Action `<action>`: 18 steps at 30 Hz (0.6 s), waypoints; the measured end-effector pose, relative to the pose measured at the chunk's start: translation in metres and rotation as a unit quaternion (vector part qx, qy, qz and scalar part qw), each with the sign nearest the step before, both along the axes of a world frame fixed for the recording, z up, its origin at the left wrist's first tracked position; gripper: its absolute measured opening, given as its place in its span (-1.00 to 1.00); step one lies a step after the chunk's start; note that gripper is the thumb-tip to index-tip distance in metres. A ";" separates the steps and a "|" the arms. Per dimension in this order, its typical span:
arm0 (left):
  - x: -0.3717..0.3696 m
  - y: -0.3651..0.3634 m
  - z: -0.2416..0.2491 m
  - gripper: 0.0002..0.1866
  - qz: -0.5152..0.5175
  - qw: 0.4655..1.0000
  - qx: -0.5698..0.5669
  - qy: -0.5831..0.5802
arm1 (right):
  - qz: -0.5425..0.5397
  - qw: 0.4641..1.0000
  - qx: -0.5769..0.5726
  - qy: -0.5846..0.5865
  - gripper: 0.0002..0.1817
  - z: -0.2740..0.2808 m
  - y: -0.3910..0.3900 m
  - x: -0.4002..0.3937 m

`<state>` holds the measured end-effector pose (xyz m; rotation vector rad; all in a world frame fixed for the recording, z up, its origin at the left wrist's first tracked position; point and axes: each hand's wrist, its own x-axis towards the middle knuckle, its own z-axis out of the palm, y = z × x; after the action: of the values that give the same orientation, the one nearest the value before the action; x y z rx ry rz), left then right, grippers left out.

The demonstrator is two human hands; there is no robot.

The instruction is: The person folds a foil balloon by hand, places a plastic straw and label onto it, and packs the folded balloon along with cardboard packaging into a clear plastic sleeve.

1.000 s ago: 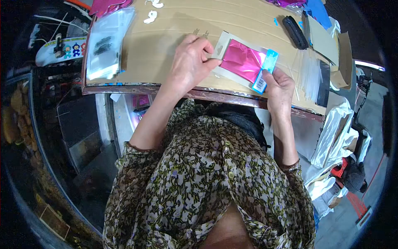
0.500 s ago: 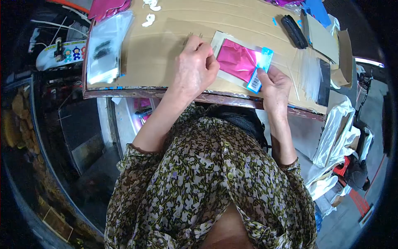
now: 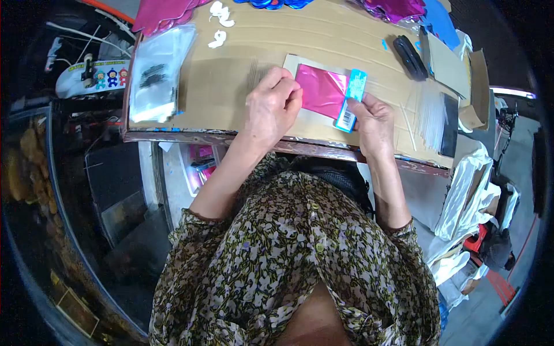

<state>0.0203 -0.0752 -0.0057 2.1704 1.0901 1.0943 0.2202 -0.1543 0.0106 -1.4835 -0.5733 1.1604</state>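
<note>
A shiny pink foil piece in a clear bag [image 3: 321,91] lies near the front edge of the table, over a pale card [image 3: 293,61]. Across its right end runs a blue label strip [image 3: 356,86] with a barcode. My right hand [image 3: 375,122] pinches this strip between thumb and fingers. At the bag's left side, my left hand [image 3: 271,106] is closed with curled fingers; whatever is in them is hidden. Thin dark lines [image 3: 254,75], perhaps fine sticks or wires, show just beyond my left hand.
Clear plastic bags [image 3: 158,75] are stacked at left, with pink foil [image 3: 164,14] behind them. White twisted scraps [image 3: 219,26] lie farther back. A black stapler-like object [image 3: 410,57], thin white strips [image 3: 431,127] and an open cardboard box [image 3: 476,86] are at right.
My view has shifted slightly, and blue foil now shows at the back edge. The bag has turned a little and its label strip sits farther left with my right hand. Both hands stay closed.
</note>
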 end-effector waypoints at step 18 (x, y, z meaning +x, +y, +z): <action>-0.028 0.016 0.001 -0.66 0.060 0.994 -0.085 0.015 | 0.111 0.987 -0.047 -0.108 -0.81 0.013 0.016 0.002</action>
<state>-0.0078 -0.0590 -0.0047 2.0155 1.2919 0.9829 0.2217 -0.1387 0.0235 -1.6706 -0.8617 1.2181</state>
